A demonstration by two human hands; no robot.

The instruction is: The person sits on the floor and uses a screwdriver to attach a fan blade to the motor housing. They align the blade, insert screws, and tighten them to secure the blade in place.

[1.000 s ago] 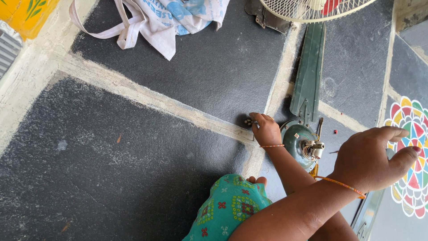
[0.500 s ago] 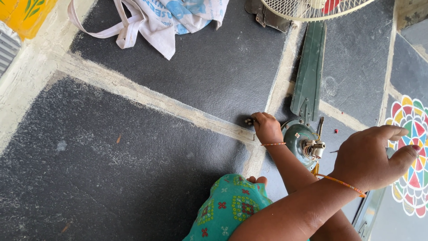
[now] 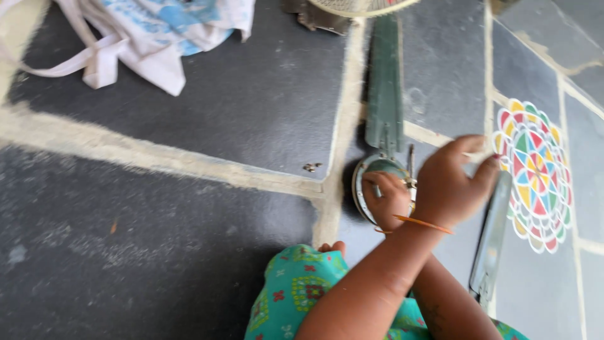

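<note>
Hands at a ceiling fan motor on a stone floor

Small metal screws (image 3: 311, 167) lie at ten o'clock of the round green-and-silver fan motor hub (image 3: 363, 182); the left hand (image 3: 385, 199) curls on it, grip unclear; the right hand (image 3: 454, 182) hovers above, fingers loosely spread; a grey fan blade (image 3: 492, 234) lies at four o'clock

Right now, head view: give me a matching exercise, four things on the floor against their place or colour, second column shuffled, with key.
Things:
1. cloth bag
2. fan blade
3. small screws
4. painted floor design

Place or colour:
A. dark green, running up the picture from the motor hub
B. on the dark slab near the pale joint, left of the motor hub
C. top left, white with blue print
D. many-coloured, round, at the right side

Pairs: 1-C, 2-A, 3-B, 4-D
</note>
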